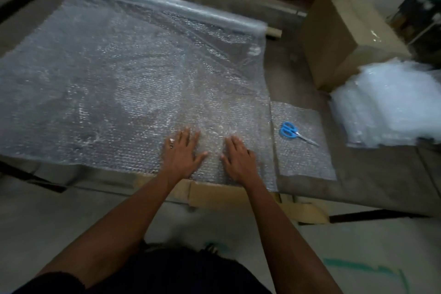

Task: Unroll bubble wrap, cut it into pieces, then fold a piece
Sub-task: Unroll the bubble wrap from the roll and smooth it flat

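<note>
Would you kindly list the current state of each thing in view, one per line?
bubble wrap sheet: unrolled, flat on the table
roll: mostly unwound, at the sheet's far edge
left hand: flat, pressing the sheet
right hand: flat, pressing the sheet
scissors: closed, lying on a small cut piece
stack of pieces: piled at right
cardboard box: closed

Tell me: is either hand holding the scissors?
No, the scissors lie alone on a small bubble wrap piece, right of both flat hands.

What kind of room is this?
Probably a packing or storage room: a long roll of clear bubble wrap is spread out, plain brown cardboard boxes sit nearby, and cut bubble-wrap pieces are stacked in a white pile.
</note>
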